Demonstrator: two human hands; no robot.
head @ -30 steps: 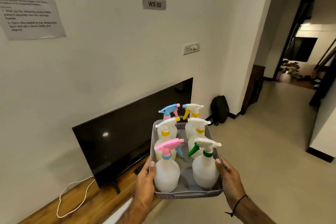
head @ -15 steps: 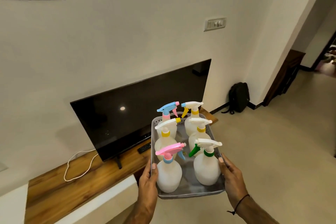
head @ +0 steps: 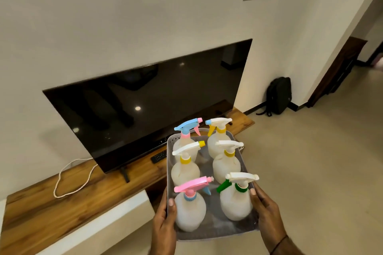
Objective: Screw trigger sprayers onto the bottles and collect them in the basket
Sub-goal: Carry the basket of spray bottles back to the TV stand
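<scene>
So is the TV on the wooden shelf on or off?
Off. The black flat-screen television shows only a dark screen with reflections of ceiling lights and the room; no picture is displayed.

A long wooden desk (head: 68,211) runs along the white wall, its grain warm against a pale front panel below. A flat-screen television (head: 145,105) stands on it on slim black feet, screen dark. A black remote control (head: 159,156) lies just in front of the screen's lower edge. A white cable (head: 71,180) loops across the wood at the television's left. On the beige tiled floor (head: 310,161) beyond the desk's far end, a black backpack (head: 278,95) leans against the wall.
</scene>
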